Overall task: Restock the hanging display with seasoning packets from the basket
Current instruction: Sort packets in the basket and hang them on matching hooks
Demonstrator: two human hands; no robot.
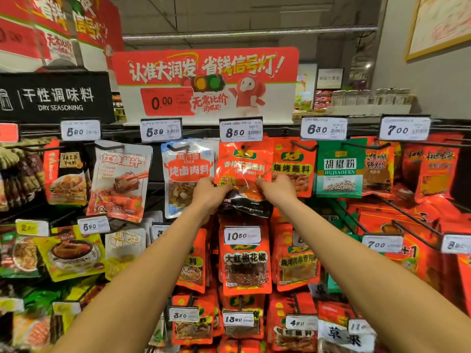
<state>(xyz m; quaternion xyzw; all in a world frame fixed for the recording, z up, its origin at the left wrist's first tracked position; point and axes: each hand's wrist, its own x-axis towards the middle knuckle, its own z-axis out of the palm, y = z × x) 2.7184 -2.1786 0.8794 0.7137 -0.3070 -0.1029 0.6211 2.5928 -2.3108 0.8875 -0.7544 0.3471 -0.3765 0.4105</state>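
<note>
A red seasoning packet (243,163) with a green logo hangs at the hook under the 8.50 price tag (240,130), its hole near the peg tip. My left hand (210,191) pinches its lower left corner. My right hand (277,186) pinches its lower right edge. Both arms reach up from the bottom of the view. The packet's dark lower part (246,202) bulges between my hands. The basket is out of view.
Rows of hooks carry other packets: a clear-and-red one (187,174) to the left, a red barbecue one (293,169) and a green pepper one (340,171) to the right. Bare pegs (397,220) jut out at right. A red promo sign (206,82) stands above.
</note>
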